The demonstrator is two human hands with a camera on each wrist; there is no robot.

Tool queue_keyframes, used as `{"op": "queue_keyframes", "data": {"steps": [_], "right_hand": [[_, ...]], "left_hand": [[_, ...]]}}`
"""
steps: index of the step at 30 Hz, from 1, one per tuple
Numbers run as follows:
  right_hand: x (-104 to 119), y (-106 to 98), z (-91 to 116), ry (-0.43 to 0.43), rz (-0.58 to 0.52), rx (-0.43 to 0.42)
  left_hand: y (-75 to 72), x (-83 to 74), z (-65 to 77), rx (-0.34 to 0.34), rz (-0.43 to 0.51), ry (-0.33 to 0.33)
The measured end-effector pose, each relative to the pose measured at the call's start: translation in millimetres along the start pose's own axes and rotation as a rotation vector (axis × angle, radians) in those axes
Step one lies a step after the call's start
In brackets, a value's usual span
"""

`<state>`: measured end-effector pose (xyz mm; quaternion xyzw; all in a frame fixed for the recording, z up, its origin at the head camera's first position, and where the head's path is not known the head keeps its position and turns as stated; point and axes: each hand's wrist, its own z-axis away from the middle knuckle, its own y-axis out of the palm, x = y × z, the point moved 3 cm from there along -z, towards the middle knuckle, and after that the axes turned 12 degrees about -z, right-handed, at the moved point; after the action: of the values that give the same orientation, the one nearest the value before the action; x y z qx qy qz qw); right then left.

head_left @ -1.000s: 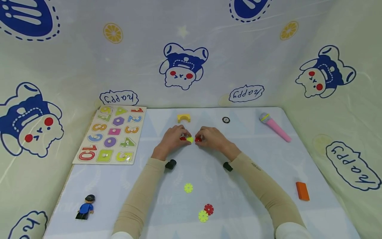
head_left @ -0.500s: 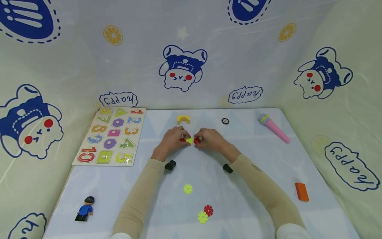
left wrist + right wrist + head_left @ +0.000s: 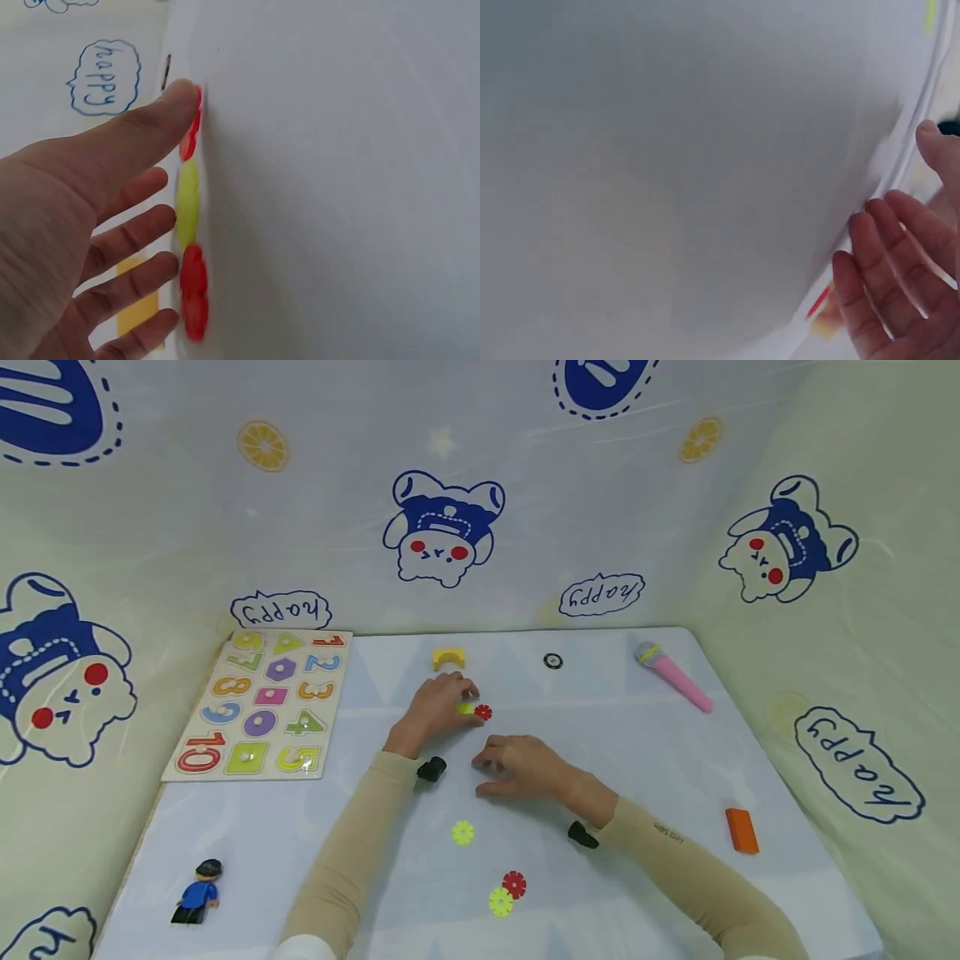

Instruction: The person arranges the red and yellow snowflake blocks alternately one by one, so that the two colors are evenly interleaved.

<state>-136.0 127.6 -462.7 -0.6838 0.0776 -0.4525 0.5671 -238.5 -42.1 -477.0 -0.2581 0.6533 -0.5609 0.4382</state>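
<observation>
My left hand point(image 3: 441, 703) is around a small row of notched plastic discs on the table, its fingers loosely extended. In the left wrist view the row runs from a red disc point(image 3: 194, 292) through a yellow-green disc point(image 3: 188, 202) to another red disc point(image 3: 188, 145). The thumb overlaps that last disc, and the other fingers lie along the row's far side. My right hand point(image 3: 528, 767) hovers to the right and nearer me, holding nothing, fingers spread from the thumb. Closer to me lie a loose yellow-green disc point(image 3: 463, 832) and a touching pair, red point(image 3: 513, 884) and yellow-green point(image 3: 501, 902).
A number puzzle board point(image 3: 260, 723) lies at the left, and a toy figure point(image 3: 197, 893) in front of it. Behind my hands are a yellow arch block point(image 3: 448, 658) and a black ring point(image 3: 552, 661). A pink microphone point(image 3: 675, 677) and an orange block point(image 3: 742, 831) lie right.
My right hand has let go of the red disc and drawn back toward me. That disc now sits beside the yellow-green one at my left hand, whose fingers have loosened. The view has shifted slightly.
</observation>
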Motion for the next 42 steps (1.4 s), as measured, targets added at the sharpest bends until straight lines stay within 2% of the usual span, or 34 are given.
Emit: {"op": "queue_keyframes", "data": {"steps": [5,9,15,23,29,34,38,42], "right_hand": [[30,18,12,-0.123,0.050,0.043],[45,28,20,-0.193,0.090,0.060],[58,36,25,-0.219,0.114,0.095],[61,37,21,-0.232,0.134,0.112],[59,35,17,-0.241,0.149,0.115],[49,18,13,-0.205,0.158,0.038],[27,-4,3,-0.132,0.139,-0.040],[-4,-23,-10,0.004,0.100,-0.089]], "left_hand": [[2.9,-2.8,-2.3,-0.022,-0.010,0.009],[3.7,-4.0,-2.6,-0.031,-0.006,0.009],[3.0,-5.1,-2.8,-0.039,-0.015,0.014],[2.0,-5.3,-2.9,-0.039,-0.028,0.008],[3.4,-6.6,-2.7,-0.043,-0.025,0.009],[5.3,-6.7,-2.9,-0.046,-0.020,0.006],[5.9,-7.1,-3.3,-0.042,-0.017,0.009],[6.4,-8.1,-3.5,-0.040,-0.018,0.014]]}}
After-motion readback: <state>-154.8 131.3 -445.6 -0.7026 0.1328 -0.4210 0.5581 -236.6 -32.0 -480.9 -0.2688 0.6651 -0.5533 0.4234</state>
